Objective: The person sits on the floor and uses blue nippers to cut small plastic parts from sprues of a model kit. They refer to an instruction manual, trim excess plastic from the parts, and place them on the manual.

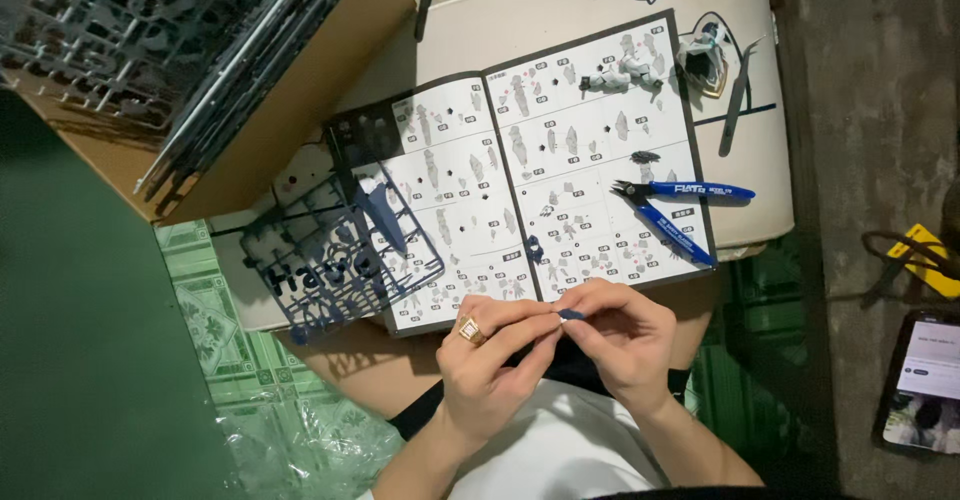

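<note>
Together, the left hand [490,365] and right hand [620,335] pinch a small dark-blue plastic part [571,314] between closed fingers [535,322], just below the open paper instruction booklet [530,160] on the pale surface [760,160], near blue-handled nippers [675,210].

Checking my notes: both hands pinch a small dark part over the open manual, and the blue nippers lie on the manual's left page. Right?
Not quite. The head view shows the nippers on the manual's right page. Both hands, left and right, do pinch the small dark part.
</note>
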